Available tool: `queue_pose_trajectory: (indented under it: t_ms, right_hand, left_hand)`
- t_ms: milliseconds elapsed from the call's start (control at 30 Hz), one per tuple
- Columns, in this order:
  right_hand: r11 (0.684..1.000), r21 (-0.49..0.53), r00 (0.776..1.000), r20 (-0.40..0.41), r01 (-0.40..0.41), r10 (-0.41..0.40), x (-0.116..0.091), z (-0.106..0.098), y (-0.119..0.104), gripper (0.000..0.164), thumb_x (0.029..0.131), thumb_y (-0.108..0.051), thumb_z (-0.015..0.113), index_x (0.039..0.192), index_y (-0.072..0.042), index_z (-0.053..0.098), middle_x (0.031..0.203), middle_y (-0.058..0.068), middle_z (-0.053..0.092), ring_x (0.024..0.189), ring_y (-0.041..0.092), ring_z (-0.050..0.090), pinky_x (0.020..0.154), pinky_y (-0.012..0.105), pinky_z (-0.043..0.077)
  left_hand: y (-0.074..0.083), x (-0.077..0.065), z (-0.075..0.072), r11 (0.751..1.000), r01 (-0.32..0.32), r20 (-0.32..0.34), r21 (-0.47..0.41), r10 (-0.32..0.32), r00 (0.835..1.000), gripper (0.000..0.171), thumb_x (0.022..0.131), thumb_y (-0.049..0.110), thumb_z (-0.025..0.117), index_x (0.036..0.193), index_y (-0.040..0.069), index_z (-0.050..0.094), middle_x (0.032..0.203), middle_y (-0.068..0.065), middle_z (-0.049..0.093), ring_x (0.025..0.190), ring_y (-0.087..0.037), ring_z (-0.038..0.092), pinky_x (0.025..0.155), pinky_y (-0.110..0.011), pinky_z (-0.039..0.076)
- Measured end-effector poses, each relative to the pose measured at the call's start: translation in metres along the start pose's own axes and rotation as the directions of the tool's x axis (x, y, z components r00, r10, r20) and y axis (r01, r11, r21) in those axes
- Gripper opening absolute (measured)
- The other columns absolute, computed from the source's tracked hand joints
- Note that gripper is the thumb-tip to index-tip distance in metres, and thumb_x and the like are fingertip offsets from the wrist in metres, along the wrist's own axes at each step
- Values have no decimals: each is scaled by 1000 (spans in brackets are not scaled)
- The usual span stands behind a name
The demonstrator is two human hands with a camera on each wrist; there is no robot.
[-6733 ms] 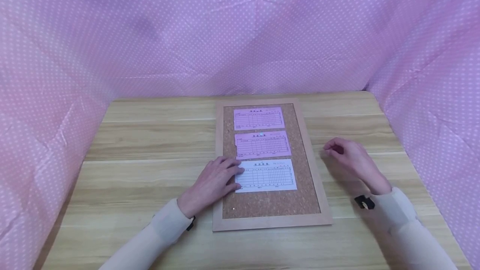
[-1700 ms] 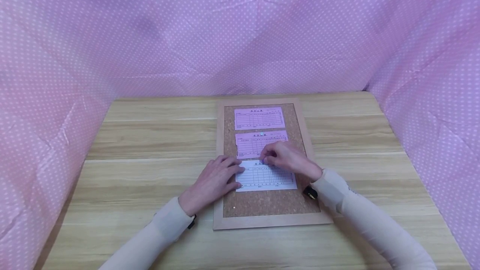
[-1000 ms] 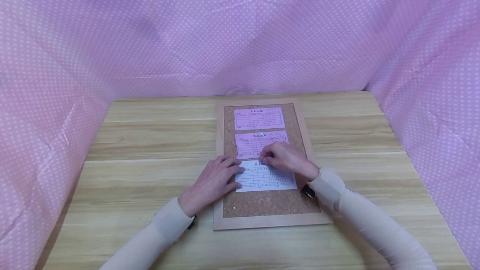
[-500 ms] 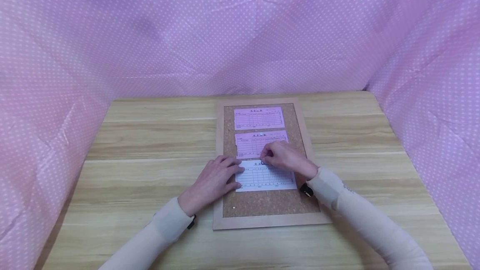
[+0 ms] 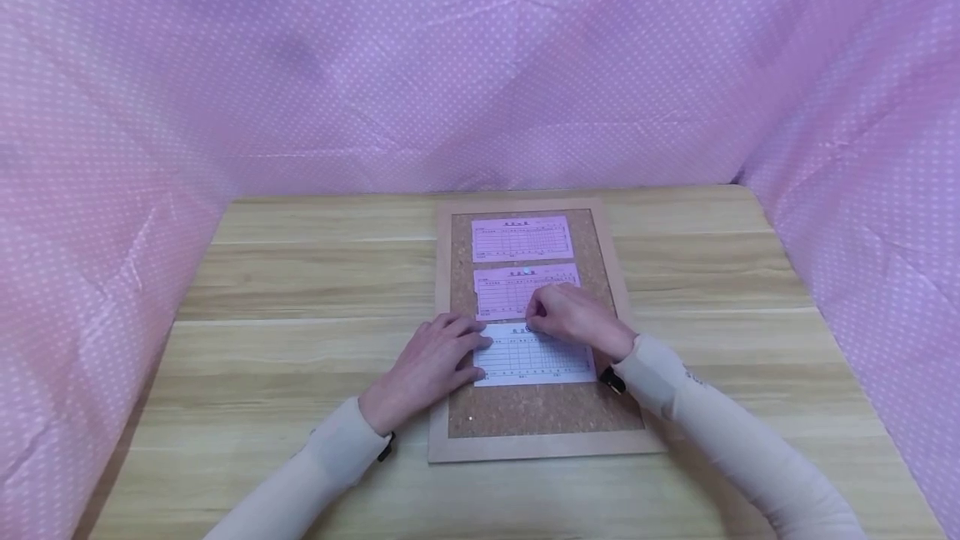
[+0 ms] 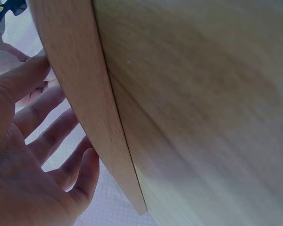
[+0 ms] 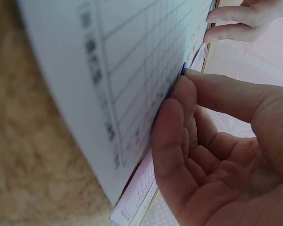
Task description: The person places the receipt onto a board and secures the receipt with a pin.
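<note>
A white printed receipt slip (image 5: 517, 361) lies on the cork board (image 5: 540, 411), below two pink slips. My left hand (image 5: 427, 365) rests on its left edge with fingers spread, the wrist over the wooden frame. At the slip's top edge, near the middle, my right hand (image 5: 570, 317) pinches a small blue pushpin (image 7: 184, 68) between thumb and index finger. Most of the pin is hidden by the fingertips. A pale blue pushpin (image 5: 527, 272) sits at the top of the middle pink slip (image 5: 498, 294). The other pink slip (image 5: 521, 240) lies above that.
The board's wooden frame (image 5: 547, 446) lies flat on a wood-grain table (image 5: 300, 273). A tiny pale dot (image 5: 470, 418) shows on the cork at lower left. Pink dotted cloth (image 5: 480, 65) hangs behind the table and along both sides.
My right hand has come from the table right of the board to the white slip's top edge and stays there with the pushpin. My left hand has kept its place.
</note>
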State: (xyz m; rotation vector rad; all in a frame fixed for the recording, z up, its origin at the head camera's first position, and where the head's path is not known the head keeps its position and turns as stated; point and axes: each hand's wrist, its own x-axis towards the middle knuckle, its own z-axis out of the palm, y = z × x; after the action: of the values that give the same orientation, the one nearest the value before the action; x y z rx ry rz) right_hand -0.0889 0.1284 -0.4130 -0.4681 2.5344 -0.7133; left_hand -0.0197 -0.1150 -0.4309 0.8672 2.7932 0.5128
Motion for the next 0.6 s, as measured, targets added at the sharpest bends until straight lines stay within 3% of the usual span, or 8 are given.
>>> queue_pose_trajectory:
  t_ms: [300,600]
  right_hand:
    - [1000,-5,1000,-29,2,-2,1,2,3,6,93,-14,74,91,-10,71,83,0,67,70,15,60,64,30,48]
    - [990,94,989,-112,104,-93,-13,0,12,12,98,-17,71,102,-7,77,89,1,70,76,14,61,70,31,51]
  left_hand:
    - [-2,0,-2,1000,13,1,6,-13,1000,44,91,35,82,129,15,73,144,-7,60,131,-29,51,100,-49,47]
    - [-7,-7,-5,996,27,-48,-80,-31,998,41,89,31,83,125,14,74,147,-8,55,134,-29,52,111,-47,43]
